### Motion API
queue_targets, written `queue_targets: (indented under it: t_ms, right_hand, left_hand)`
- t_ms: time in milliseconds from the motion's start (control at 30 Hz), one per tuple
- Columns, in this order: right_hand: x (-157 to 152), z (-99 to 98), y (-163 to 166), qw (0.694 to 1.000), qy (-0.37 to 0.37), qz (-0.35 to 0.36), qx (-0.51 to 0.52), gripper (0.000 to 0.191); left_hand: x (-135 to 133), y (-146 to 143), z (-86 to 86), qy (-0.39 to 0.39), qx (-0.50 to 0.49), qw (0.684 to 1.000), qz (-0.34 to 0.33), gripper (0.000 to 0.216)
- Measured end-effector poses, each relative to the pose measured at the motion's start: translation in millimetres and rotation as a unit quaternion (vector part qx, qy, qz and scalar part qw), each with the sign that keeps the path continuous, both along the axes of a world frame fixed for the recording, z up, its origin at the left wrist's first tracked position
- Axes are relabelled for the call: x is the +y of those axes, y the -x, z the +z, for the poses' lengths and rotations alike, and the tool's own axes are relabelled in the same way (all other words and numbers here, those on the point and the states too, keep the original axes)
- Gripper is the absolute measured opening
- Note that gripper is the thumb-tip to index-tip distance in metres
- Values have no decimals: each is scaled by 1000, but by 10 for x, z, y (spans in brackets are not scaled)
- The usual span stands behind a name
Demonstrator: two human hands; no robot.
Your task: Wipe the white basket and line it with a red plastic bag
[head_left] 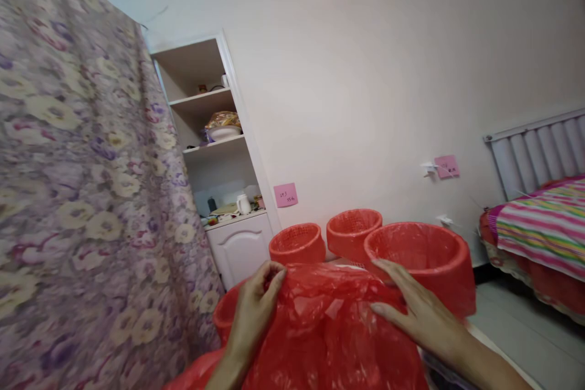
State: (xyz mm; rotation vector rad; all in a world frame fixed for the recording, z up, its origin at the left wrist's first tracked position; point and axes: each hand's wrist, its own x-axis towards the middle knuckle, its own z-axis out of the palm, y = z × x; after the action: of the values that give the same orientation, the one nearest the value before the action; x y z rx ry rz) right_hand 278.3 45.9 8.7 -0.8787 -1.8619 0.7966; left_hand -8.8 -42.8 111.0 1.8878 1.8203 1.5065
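Head view: left hand (256, 304) pinches a fold of the red plastic bag (329, 329); right hand (418, 311) lies spread flat on it. The bag covers a red basket (225, 315) just before three more baskets (350, 228), right of the floral curtain (82, 183).

The single head-worn camera looks forward and slightly down from close above the person's hands, tilted, facing a plain white wall (365, 73) with a flowered purple curtain (82, 183) close on the left.
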Motion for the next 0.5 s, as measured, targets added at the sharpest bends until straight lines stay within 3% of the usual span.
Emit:
queue_targets:
  t_ms: [133,267,333,400,500]
  right_hand:
    - [226,-206,156,1000,7,9,-12,63]
    - [387,-311,130,999,-10,39,-6,34]
    - [462,-237,33,998,-53,11,44,28]
    - [552,-101,-101,989,-89,-50,105,30]
    - [682,96,-275,976,-63,-100,184,34]
  left_hand:
    - [81,20,-16,4,-8,999,-32,30]
    - [104,124,56,8,26,997,-67,29]
    - [113,180,139,-7,62,996,-71,30]
    - [123,257,226,1,110,992,-58,44]
    - [128,430,305,67,181,981,7,50]
